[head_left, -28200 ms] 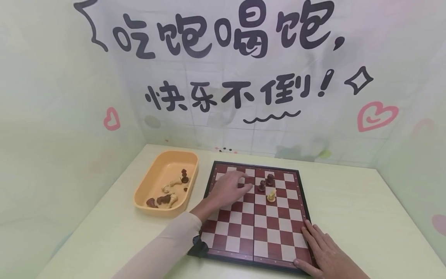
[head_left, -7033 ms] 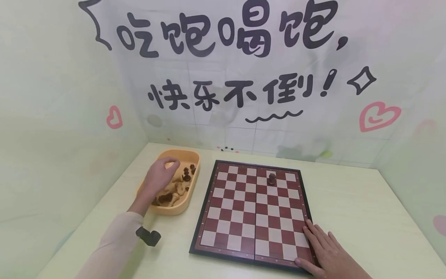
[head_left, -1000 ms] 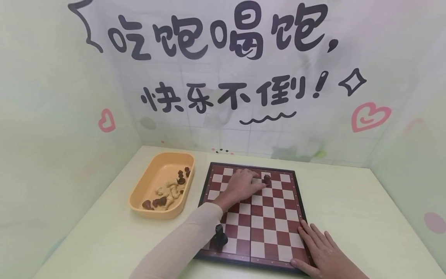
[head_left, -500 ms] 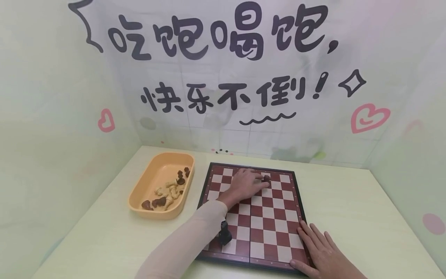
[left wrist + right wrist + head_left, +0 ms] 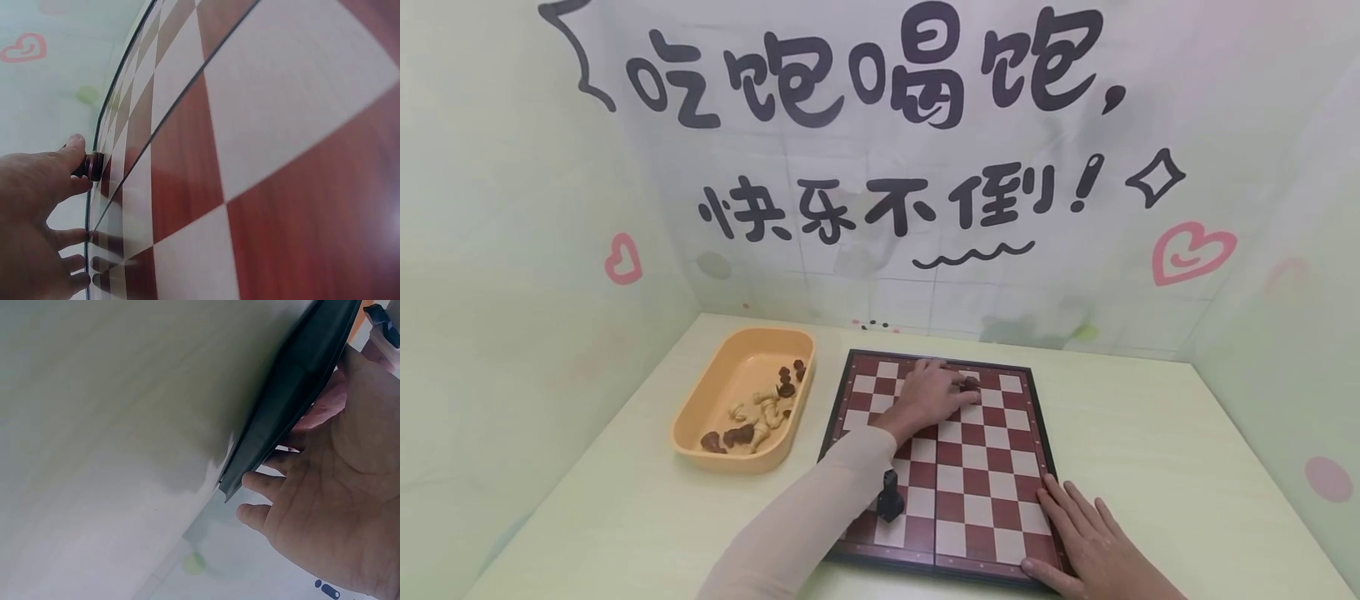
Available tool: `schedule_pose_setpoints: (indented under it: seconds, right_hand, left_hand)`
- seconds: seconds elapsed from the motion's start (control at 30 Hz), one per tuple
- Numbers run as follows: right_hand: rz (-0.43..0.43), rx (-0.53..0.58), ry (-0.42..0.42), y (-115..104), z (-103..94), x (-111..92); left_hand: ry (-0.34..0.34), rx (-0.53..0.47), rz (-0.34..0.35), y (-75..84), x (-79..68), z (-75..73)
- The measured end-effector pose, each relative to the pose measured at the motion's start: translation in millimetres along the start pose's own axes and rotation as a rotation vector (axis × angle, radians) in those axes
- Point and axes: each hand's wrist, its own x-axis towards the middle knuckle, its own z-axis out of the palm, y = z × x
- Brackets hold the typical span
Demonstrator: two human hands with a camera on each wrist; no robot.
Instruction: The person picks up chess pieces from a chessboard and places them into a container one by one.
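Observation:
A checkered chessboard in dark red and white lies on the table, with a fold line down its middle. My left hand reaches over its far half. There its thumb and index finger pinch a dark chess piece. In the left wrist view the piece's round base shows between thumb and index, close to the board surface; the other fingers are spread. My right hand rests on the board's near right edge with fingers extended; the right wrist view shows its palm beside the black board side.
An orange tray stands left of the board, holding several light and dark chess pieces. A black wrist camera hangs at the left cuff over the board. A printed cloth wall encloses the table at the back and sides.
Earlier, two dark pieces and one light piece stood on the board; one dark piece is left. Over the last second the left hand moved slightly right and took hold of it. The right hand stayed.

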Motion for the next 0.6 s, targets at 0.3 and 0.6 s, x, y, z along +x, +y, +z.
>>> schedule_pose_setpoints:
  seconds: [0.3,0.6]
  right_hand:
    - [-0.012,0.001,-0.004,-1.2,0.5,0.6]
    - [-0.013,-0.023,0.022,0.1,1.3,-0.6]
  left_hand:
    - [0.004,0.024,-0.014,1.2,-1.1,4.0]
    - [0.021,0.041,-0.038,3.6,0.7,6.2]
